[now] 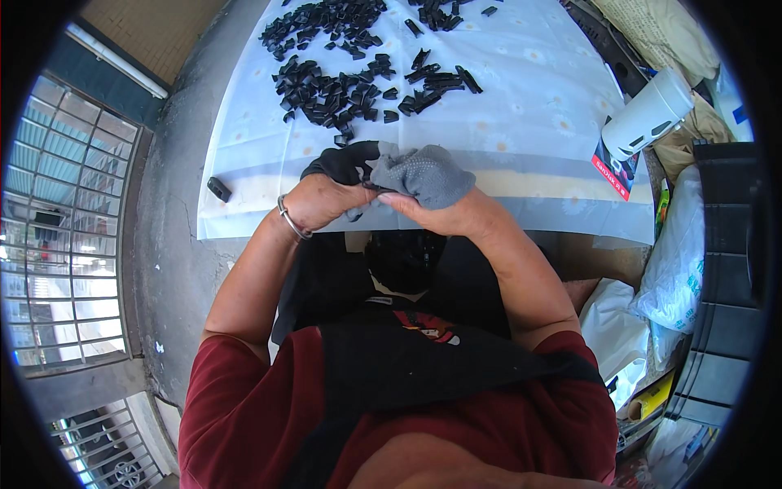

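Observation:
My left hand (322, 201) and my right hand (432, 213) meet at the table's near edge, their thumbs almost touching. Black fabric (349, 163) covers the fingers of the left one. Over the fingers of the right lies grey dotted knit fabric (428, 174), like a work glove. Both hands look closed, thumbs pressed in toward the fingers. A small dark bit shows between the thumbs, too hidden to name. Just beyond my hands lies a heap of small black plastic pieces (322, 94); longer black plastic pieces (440, 81) lie to its right.
A white flowered cloth covers the table (521, 122). More black pieces (330, 24) lie farther back, and one small black part (218, 189) sits alone at left. On the right, a white cylinder (649, 112) rests by a red-and-black card (612, 169). Bags (676, 253) and black crates (725, 301) stand beside the table.

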Demonstrator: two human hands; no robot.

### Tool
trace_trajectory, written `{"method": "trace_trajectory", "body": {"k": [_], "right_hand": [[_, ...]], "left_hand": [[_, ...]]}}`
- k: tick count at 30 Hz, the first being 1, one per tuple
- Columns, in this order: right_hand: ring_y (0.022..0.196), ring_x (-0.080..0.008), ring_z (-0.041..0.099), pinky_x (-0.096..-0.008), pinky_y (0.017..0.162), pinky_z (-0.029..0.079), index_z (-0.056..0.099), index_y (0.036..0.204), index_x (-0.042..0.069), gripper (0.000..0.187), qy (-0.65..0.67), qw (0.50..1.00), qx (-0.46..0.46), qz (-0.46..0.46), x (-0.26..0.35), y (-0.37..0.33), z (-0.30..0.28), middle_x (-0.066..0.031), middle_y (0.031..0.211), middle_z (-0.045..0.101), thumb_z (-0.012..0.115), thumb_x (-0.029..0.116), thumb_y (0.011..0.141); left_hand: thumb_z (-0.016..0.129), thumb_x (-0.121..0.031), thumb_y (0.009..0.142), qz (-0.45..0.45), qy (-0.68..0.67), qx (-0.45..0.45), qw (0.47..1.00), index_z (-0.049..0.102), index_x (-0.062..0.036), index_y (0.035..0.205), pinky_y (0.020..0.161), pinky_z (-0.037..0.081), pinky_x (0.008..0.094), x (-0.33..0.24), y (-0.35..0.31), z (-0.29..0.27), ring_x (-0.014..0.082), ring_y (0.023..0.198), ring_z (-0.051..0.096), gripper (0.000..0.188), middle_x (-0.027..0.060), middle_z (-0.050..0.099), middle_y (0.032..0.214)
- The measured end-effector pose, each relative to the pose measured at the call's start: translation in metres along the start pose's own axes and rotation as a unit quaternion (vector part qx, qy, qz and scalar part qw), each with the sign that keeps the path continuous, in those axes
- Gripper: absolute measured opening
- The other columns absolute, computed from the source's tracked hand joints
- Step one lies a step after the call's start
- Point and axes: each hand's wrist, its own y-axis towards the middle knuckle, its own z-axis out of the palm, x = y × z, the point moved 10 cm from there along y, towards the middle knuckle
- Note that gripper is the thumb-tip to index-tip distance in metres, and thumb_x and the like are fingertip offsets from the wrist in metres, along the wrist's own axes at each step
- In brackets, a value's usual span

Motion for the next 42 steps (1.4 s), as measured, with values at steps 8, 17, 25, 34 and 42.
{"method": "trace_trajectory", "body": {"k": [8,17,25,34,42], "right_hand": [[0.079,-0.028,0.058,-0.036,0.071,0.045,0.061,0.091,0.002,0.019,-0.105,0.975,-0.198,0.009,0.003,-0.005,0.001,-0.0117,0.085,0.062,0.061,0.015,0.076],[0.07,-0.0283,0.059,-0.0341,0.065,0.046,0.061,0.091,0.003,0.02,-0.067,0.975,-0.211,-0.021,-0.001,-0.012,-0.017,-0.0119,0.082,0.062,0.063,0.012,0.074],[0.077,-0.0314,0.056,-0.0366,0.072,0.044,0.057,0.097,0.0,0.025,-0.035,0.988,-0.136,0.061,-0.034,-0.002,-0.003,-0.0153,0.084,0.06,0.061,0.011,0.075],[0.083,-0.034,0.056,-0.0396,0.075,0.044,0.055,0.103,-0.001,0.035,-0.236,0.933,-0.235,0.14,-0.076,-0.028,-0.075,-0.0205,0.089,0.058,0.058,0.023,0.078],[0.081,-0.0346,0.056,-0.0405,0.074,0.044,0.06,0.096,0.004,0.024,-0.221,0.947,-0.193,0.131,-0.062,-0.025,-0.059,-0.0182,0.085,0.06,0.055,0.021,0.08]], "left_hand": [[0.047,-0.031,0.089,-0.186,-0.418,-0.243,0.855,0.053,-0.0008,0.107,0.068,0.045,0.0285,0.064,-0.021,0.015,0.0154,0.081,0.055,0.036,0.0075,0.058,0.092],[0.048,-0.028,0.088,-0.114,-0.33,-0.183,0.919,0.059,-0.0029,0.088,0.043,0.036,0.0221,0.051,-0.015,0.005,0.009,0.051,0.046,0.027,0.0027,0.054,0.067],[0.047,-0.029,0.088,-0.195,-0.408,-0.218,0.865,0.058,-0.0045,0.085,0.043,0.037,0.0229,0.069,-0.011,0.011,0.0098,0.051,0.048,0.027,0.0022,0.056,0.067],[0.055,-0.025,0.081,0.043,0.302,-0.251,0.918,0.058,-0.0029,0.095,0.057,0.047,0.0329,0.004,-0.008,-0.03,0.0243,0.064,0.059,0.026,0.0125,0.061,0.076],[0.053,-0.013,0.075,0.117,0.476,-0.087,0.867,0.059,-0.0059,0.088,0.065,0.047,0.0373,-0.013,0.034,0.035,0.0295,0.074,0.058,0.015,0.0146,0.058,0.081]]}}
